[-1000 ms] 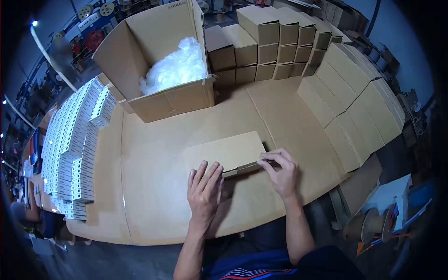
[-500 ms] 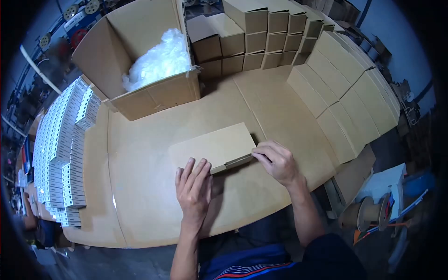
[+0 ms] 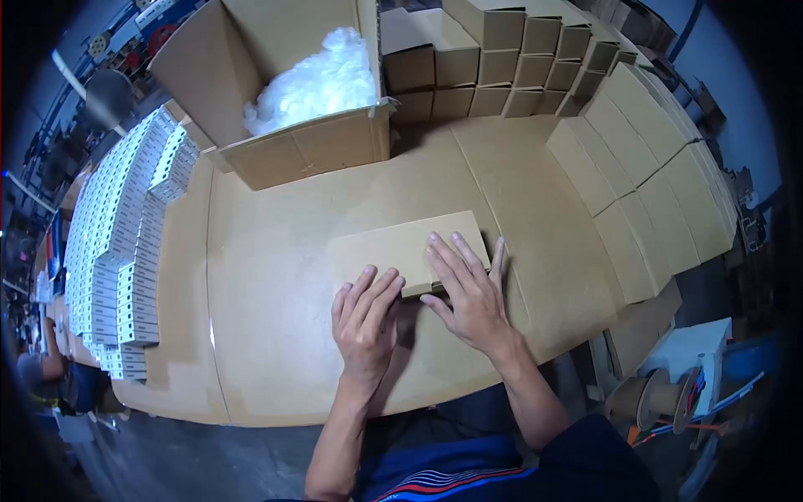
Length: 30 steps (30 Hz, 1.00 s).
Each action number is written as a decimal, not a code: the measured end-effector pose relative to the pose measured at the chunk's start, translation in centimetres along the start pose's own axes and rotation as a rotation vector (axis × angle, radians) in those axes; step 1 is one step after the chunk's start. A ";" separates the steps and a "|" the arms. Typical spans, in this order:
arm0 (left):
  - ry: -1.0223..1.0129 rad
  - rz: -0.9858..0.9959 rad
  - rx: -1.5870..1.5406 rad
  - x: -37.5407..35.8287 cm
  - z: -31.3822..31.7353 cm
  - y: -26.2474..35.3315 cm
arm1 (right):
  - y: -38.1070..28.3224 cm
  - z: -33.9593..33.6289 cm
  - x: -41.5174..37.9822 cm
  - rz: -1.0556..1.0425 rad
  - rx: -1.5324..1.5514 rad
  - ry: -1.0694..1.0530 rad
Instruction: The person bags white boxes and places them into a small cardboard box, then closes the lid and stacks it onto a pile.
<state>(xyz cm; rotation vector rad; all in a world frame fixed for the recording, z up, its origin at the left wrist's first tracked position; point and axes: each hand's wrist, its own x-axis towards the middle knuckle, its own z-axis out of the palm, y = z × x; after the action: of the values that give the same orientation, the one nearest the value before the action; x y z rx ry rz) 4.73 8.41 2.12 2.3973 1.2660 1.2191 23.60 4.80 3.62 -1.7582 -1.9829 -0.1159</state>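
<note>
A closed, flat brown cardboard box (image 3: 385, 246) lies on the cardboard-covered table (image 3: 276, 335) in front of me. My left hand (image 3: 365, 322) rests at the box's near left corner, fingers stretched out and touching its edge. Across the right part of the lid lies my right hand (image 3: 473, 301), its fingers spread and the thumb along the near edge. Neither hand grips anything. The far right corner of the box is in view beyond my right fingers, while part of its near side is hidden by my hands.
A large open carton (image 3: 309, 159) with clear plastic bags (image 3: 318, 84) stands at the back. Brown boxes (image 3: 502, 71) are stacked behind, with more boxes (image 3: 652, 184) at right. Small white boxes (image 3: 117, 234) line the left. Another person (image 3: 58, 368) is at far left; a cable spool (image 3: 644, 397) stands lower right.
My right hand has left its pinch at the box's right corner and now lies spread on the lid. My left hand stays at the near left corner. The camera view has shifted slightly.
</note>
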 end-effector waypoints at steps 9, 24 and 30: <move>0.074 0.014 -0.081 0.4 0.1 -0.2 | -0.4 2.6 -0.3 0.076 0.441 0.407; 0.040 -0.231 -0.193 0.9 0.0 1.3 | -2.1 1.8 -0.3 0.280 0.528 0.347; 0.032 -0.231 -0.179 1.3 -0.1 1.6 | -2.2 1.8 0.0 0.306 0.503 0.325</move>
<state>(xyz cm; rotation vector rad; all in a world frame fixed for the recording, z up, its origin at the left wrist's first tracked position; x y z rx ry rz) 6.06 8.32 3.70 2.0512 1.3377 1.2471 20.93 5.07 2.58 -1.5646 -1.3491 0.1758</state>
